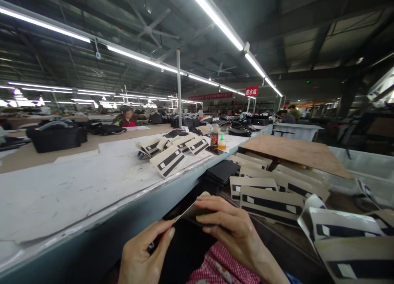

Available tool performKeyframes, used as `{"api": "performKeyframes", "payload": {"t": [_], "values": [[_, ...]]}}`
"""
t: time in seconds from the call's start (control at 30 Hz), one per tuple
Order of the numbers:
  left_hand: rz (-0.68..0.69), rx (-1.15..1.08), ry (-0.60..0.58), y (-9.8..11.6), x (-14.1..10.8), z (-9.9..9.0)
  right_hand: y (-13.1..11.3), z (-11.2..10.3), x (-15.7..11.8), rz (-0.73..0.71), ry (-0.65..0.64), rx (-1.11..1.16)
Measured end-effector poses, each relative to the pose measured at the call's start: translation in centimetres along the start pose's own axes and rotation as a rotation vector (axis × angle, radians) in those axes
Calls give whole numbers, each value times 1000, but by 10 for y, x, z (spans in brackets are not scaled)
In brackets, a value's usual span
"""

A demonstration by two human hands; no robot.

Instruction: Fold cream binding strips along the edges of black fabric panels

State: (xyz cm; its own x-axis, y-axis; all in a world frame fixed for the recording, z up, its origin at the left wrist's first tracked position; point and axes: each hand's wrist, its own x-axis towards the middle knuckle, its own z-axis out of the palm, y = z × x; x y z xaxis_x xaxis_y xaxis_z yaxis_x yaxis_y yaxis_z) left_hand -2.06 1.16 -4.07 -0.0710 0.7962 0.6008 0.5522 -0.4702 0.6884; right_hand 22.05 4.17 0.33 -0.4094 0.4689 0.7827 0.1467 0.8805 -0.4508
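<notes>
Both hands (227, 220) hold beige pc (191, 211) nr tbl (76, 189)

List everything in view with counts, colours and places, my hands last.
Table: one, white-topped, left and centre
Striped panels: several, beige and black, on table
Side panels: many, beige and black, right
Sheets: one stack, black, beside table
Board: one, brown, right
Bottle: one, orange, green-tipped, on table
Jar: one, dark, beside bottle
Bags: some, black, left
Lights: several, white, overhead
Fans: two, grey, overhead
Pole: one, grey, centre
Sign: one, red, background
People: several, mixed clothing, background
Checked cloth: one, red-white, lap
Piece: one, pale, between hands
Left hand: one, bare, pinching piece
Right hand: one, bare, on piece
</notes>
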Motion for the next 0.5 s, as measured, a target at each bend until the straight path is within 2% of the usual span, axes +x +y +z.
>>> {"api": "performKeyframes", "payload": {"t": [0.2, 0.33, 0.4, 0.5], "values": [[8, 4, -11, 7, 0, 0, -5, -4, 1, 13, 98, -35], [-44, 1, 6, 7, -3, 2, -2, -7, 6, -25, 197, -192], [-55, -10, 33, 8, -3, 2, -1, -9, 7, -49, 174, -170], [10, -24, 103, 15, 1, -1, -3, -10, 6, -38, 180, -149]]}}
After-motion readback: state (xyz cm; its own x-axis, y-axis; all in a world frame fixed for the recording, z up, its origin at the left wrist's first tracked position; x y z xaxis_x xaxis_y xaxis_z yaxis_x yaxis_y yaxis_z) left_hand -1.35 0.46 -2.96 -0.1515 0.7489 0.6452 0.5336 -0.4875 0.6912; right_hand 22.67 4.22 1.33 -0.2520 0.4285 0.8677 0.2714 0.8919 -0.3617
